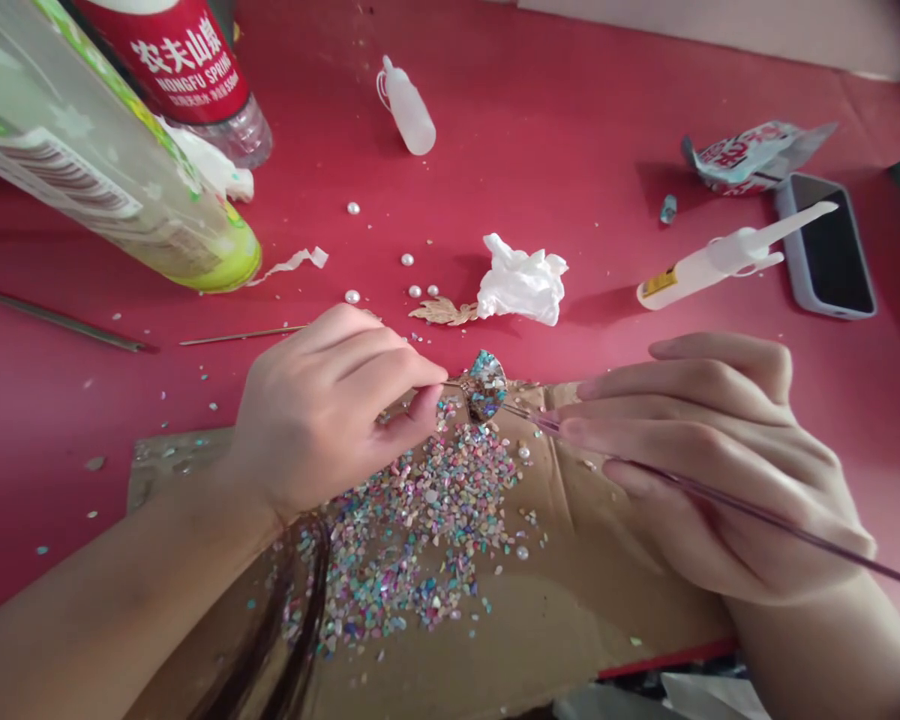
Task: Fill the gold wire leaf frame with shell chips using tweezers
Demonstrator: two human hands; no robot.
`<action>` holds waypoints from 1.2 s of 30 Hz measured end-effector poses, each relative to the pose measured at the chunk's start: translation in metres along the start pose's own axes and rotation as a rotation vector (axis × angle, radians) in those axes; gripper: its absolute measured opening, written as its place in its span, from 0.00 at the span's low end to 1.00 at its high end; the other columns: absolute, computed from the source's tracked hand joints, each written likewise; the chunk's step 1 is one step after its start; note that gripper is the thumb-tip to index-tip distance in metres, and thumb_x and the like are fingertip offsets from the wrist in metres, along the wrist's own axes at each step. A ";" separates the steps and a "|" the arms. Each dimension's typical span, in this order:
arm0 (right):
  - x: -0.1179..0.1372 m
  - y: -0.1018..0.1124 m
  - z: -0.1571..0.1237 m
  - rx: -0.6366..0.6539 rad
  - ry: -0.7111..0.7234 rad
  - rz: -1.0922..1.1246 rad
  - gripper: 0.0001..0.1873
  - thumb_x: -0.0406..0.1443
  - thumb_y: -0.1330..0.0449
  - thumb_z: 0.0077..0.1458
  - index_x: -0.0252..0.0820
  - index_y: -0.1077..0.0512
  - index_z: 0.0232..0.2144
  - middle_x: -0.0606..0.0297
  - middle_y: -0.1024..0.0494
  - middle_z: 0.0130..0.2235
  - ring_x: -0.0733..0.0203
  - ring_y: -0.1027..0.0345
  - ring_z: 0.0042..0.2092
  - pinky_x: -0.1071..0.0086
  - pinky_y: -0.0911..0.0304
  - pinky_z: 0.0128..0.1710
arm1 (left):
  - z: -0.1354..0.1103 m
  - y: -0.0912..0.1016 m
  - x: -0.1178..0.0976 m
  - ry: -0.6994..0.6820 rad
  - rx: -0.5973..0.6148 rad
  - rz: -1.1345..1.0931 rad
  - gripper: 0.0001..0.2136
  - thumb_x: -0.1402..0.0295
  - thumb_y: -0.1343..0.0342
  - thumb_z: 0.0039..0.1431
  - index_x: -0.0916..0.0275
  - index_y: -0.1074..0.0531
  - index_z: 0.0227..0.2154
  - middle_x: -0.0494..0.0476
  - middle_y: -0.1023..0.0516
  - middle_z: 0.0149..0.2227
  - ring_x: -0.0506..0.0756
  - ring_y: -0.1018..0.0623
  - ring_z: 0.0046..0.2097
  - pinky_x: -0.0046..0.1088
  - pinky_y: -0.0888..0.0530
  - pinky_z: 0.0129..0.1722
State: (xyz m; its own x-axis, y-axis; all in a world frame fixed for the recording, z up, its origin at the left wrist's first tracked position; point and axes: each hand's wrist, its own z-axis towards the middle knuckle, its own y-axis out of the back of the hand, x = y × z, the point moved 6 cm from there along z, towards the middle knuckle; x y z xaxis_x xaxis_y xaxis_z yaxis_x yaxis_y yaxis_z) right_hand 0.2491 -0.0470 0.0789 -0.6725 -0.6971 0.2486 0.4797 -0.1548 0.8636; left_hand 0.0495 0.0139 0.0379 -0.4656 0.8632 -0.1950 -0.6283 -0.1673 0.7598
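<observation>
My left hand (330, 405) is closed, pinching the thin stem of a small shell-shaped ornament (487, 384) crusted with coloured chips. My right hand (712, 460) grips a long thin pink stick (720, 497) like a pen, its tip touching the ornament. Both hands hover over a brown cardboard sheet (570, 590) that carries a heap of pastel shell chips (420, 530).
On the red table lie a crumpled white tissue (523, 281), loose pearls (407, 259), a gold leaf piece (442, 311), a small glue bottle (409, 105), a glue tube with long nozzle (720, 257), a phone (829, 245), a wrapper (750, 155), two bottles (120, 160) and thin metal rods (240, 337).
</observation>
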 end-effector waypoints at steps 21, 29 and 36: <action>0.001 -0.005 -0.001 0.044 -0.002 0.022 0.08 0.32 0.45 0.70 0.45 0.25 0.45 0.67 0.13 0.38 0.57 0.21 0.45 0.54 0.40 0.57 | 0.000 -0.001 0.000 -0.014 -0.008 -0.002 0.06 0.73 0.36 0.62 0.56 0.27 0.37 0.53 0.17 0.33 0.58 0.23 0.36 0.40 0.20 0.40; 0.001 -0.003 -0.003 0.065 -0.001 0.036 0.09 0.32 0.46 0.71 0.45 0.25 0.45 0.67 0.12 0.40 0.58 0.22 0.47 0.55 0.41 0.59 | -0.001 -0.002 0.000 -0.025 -0.012 0.002 0.06 0.73 0.36 0.62 0.57 0.27 0.37 0.51 0.18 0.33 0.56 0.23 0.36 0.39 0.21 0.40; 0.000 -0.004 -0.002 0.036 -0.073 -0.016 0.10 0.36 0.50 0.74 0.48 0.29 0.45 0.70 0.14 0.38 0.60 0.21 0.43 0.53 0.40 0.57 | -0.002 -0.001 0.000 -0.025 -0.004 -0.003 0.06 0.72 0.36 0.62 0.56 0.27 0.38 0.51 0.18 0.33 0.56 0.22 0.36 0.37 0.21 0.38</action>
State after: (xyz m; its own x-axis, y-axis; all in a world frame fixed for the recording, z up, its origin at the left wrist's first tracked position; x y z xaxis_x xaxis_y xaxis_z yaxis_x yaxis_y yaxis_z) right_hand 0.2483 -0.0473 0.0742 -0.7199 -0.6415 0.2650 0.4492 -0.1395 0.8825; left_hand 0.0487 0.0136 0.0365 -0.4483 0.8752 -0.1819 -0.6322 -0.1666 0.7567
